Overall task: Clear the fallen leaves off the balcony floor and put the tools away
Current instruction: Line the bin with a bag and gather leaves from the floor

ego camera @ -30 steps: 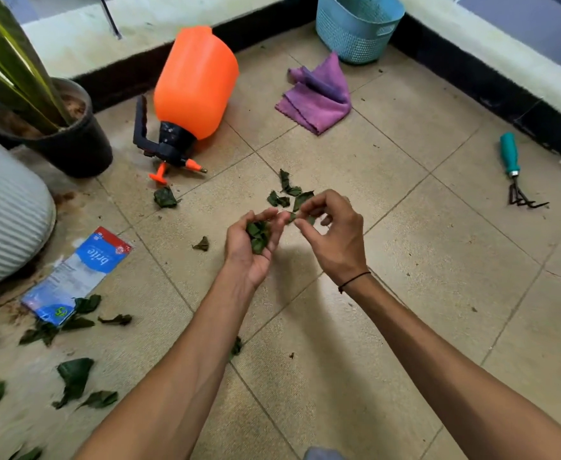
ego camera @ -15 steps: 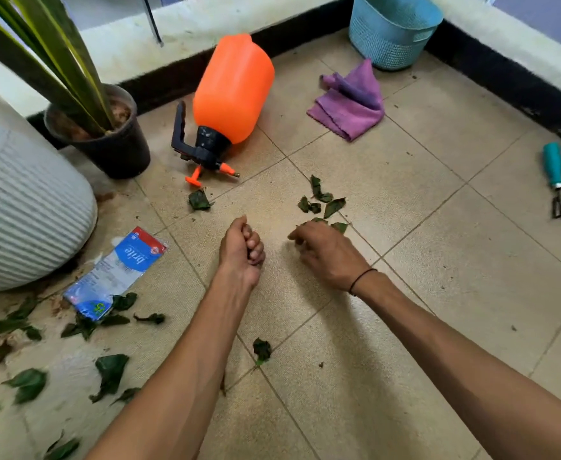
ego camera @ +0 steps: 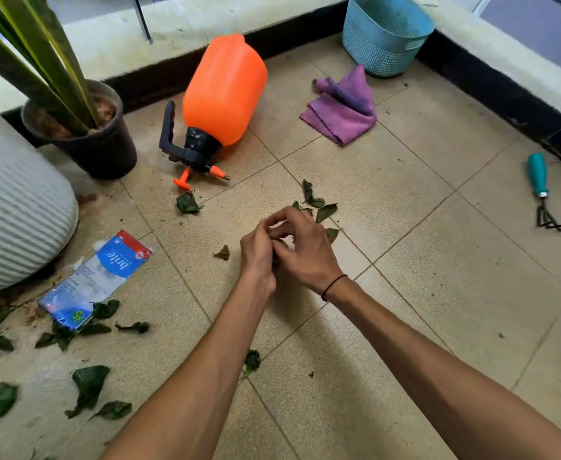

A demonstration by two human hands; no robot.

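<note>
Dark green fallen leaves lie on the beige tiles: a cluster [ego camera: 325, 210] just beyond my hands, one [ego camera: 188, 203] by the sprayer, a small one [ego camera: 222, 253] left of my hands, and several [ego camera: 88, 383] at the lower left. My left hand [ego camera: 256, 254] is curled into a fist around gathered leaves, mostly hidden. My right hand [ego camera: 305, 247] presses against it, with curled fingertips pinching a leaf into the fist. The tools lie apart: a teal-handled hand rake [ego camera: 538, 175] at the right, and an orange pressure sprayer [ego camera: 224, 91] on its side at the back.
A blue basket [ego camera: 385, 34] stands in the far corner with a purple cloth [ego camera: 342, 107] in front of it. A black plant pot [ego camera: 100, 154] and a white ribbed pot [ego camera: 17, 210] stand at the left. A blue plastic packet [ego camera: 96, 280] lies near them. A low wall borders the floor.
Half a second ago my right hand was down on the floor at the leaf cluster. It has since lifted and joined my left fist, and the view has shifted slightly.
</note>
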